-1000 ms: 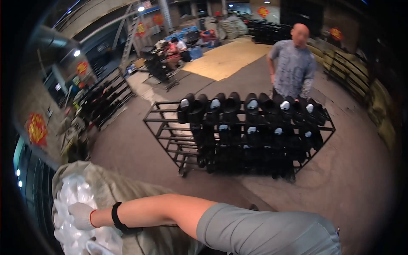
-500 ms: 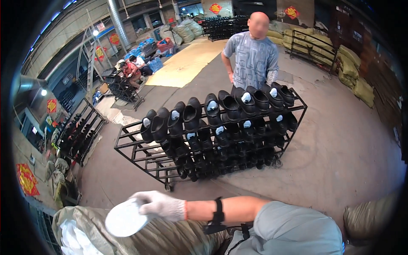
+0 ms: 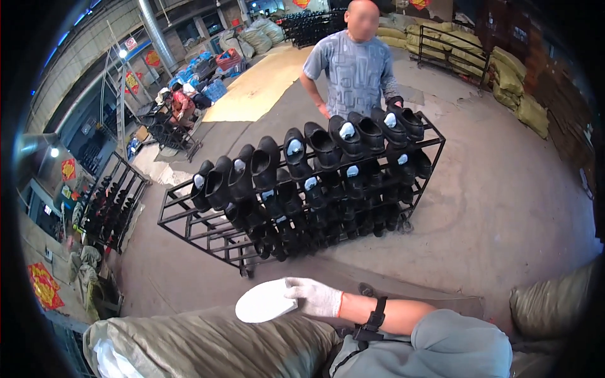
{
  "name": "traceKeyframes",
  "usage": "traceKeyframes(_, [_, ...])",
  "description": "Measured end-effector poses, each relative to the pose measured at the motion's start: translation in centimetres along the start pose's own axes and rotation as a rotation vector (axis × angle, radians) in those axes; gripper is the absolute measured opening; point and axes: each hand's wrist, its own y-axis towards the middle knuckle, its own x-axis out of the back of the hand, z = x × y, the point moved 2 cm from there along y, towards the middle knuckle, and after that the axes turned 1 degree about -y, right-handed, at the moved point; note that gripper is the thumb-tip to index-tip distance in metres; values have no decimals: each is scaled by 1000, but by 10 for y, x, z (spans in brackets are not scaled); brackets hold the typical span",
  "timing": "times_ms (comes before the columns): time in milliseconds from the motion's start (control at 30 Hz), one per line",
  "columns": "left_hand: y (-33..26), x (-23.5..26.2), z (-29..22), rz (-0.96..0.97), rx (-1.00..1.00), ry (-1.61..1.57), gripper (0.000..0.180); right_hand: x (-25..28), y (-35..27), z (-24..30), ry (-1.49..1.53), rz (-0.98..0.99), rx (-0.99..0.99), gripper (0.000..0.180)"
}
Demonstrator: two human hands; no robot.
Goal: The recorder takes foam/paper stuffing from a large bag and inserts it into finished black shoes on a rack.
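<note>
My right hand (image 3: 317,298), in a white knitted glove with an orange cuff edge, is closed on one end of a flat white oval piece (image 3: 265,302). Its exact kind cannot be made out. The piece is held over a large tan woven sack (image 3: 214,343), whose open mouth at the lower left shows more white pieces (image 3: 113,359). A dark strap (image 3: 377,314) circles my right forearm. My left hand is out of view. Ahead stands a black metal rack (image 3: 208,242) with several tiers of black shoes (image 3: 293,154); white patches show inside some of them.
Behind the rack stands a person (image 3: 353,69) in a grey patterned shirt. Another shoe rack (image 3: 113,205) is at the left, and people (image 3: 183,104) sit farther back. Stuffed sacks (image 3: 507,75) lie along the right wall; another sack (image 3: 551,296) is at the lower right.
My right hand has moved right, away from the sack's mouth, with the white piece still in it. The view has shifted slightly, and the person behind the rack now rests an arm near its top.
</note>
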Motion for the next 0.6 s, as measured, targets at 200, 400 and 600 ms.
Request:
traceKeyframes(200, [-13,16,-41,-44,-49,62,43,-1,-5,1,16,-27,-12,52])
traceKeyframes(400, [-39,28,-72,-61,-70,127,46,8,-5,0,18,-33,10,44])
traceKeyframes(600, [-56,43,-105,-73,-97,208,48,12,-7,5,99,-45,-16,31])
